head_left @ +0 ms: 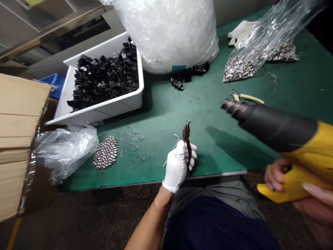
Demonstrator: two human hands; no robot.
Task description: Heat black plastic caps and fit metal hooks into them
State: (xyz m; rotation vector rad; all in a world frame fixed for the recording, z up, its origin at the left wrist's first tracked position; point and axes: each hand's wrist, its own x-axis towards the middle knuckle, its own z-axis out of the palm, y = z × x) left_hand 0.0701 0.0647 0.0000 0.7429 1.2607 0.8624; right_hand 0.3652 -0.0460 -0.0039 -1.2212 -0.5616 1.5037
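Note:
My left hand (pixel 177 167), in a white glove, grips a pair of red-handled pliers (pixel 186 132) with its steel jaws pointing up. A thin bent metal rod (pixel 173 147) sticks out past the glove, and it seems held along with the pliers. My right hand (pixel 275 175), bare, wraps the yellow grip of a heat gun (pixel 270 128), whose black nozzle points left over the green work mat (pixel 166 107). The nozzle hangs above the mat, apart from my left hand.
A white crate (pixel 104 55) of black square parts stands left, with more parts (pixel 186 73) on the mat. Steel pieces (pixel 105 152), bagged metal parts (pixel 241 67), yellow-handled snips (pixel 247 99), a white glove (pixel 240 33), a large plastic bag (pixel 166 34) and a cardboard box (pixel 18 121) surround the mat.

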